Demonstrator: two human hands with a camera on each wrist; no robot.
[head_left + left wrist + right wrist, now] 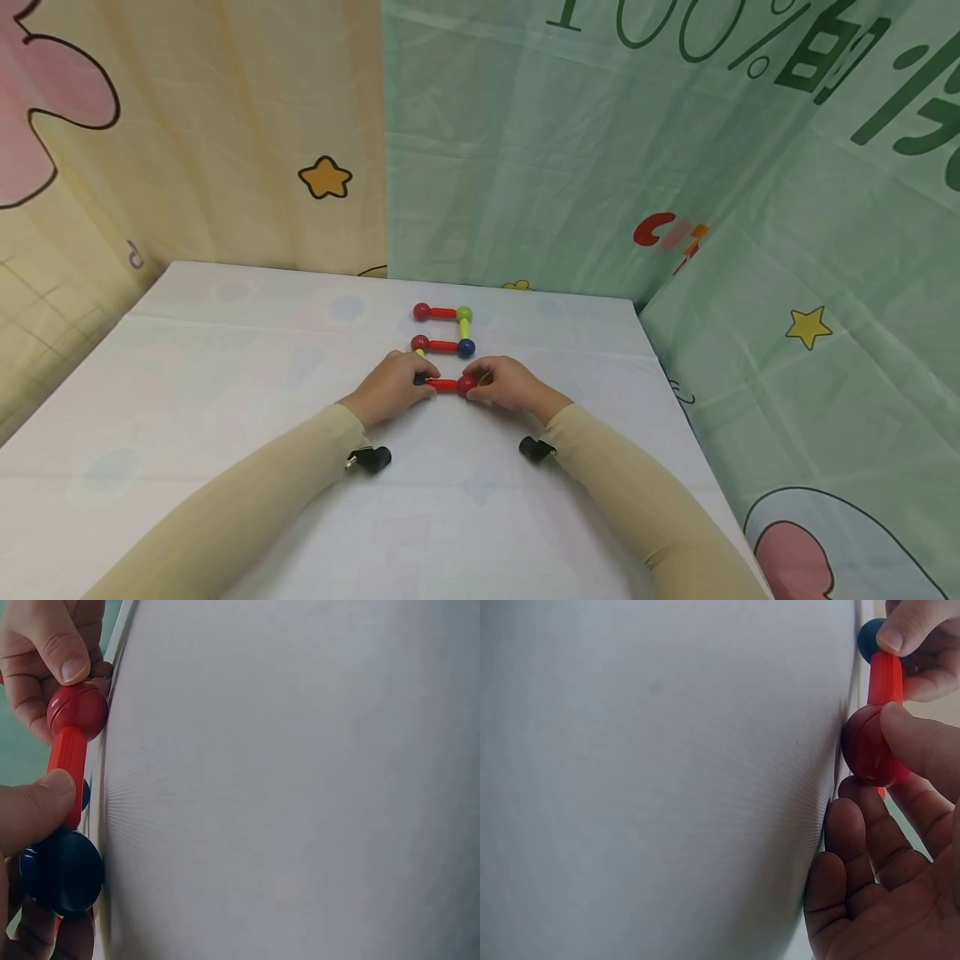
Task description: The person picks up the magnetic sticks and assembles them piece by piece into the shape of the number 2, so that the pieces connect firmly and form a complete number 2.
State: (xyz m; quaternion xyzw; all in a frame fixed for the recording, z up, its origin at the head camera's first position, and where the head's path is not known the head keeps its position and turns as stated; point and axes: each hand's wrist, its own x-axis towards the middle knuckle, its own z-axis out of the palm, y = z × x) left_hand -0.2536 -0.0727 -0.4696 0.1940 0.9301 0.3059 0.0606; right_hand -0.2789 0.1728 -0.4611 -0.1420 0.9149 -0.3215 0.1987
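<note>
On the white table lies a zigzag of toy balls and sticks. In the head view its nearest row has a red stick [444, 385] between a dark blue ball [63, 871] and a red ball [870, 746]. My left hand [393, 387] grips the blue ball's end, its thumb on the red stick and its fingers behind the ball. At the other end my right hand [510, 386] pinches the red ball between thumb and fingers. A yellow stick [420, 352], partly hidden by the left hand, leads up to another red ball [419, 342].
Farther back, a red stick [442, 347] joins a blue ball [466, 348]. A yellow-green stick [465, 330] runs from there to a green ball [464, 314], then a red stick and ball [422, 312]. Printed curtains [510, 167] stand behind the table [225, 375] and at its sides.
</note>
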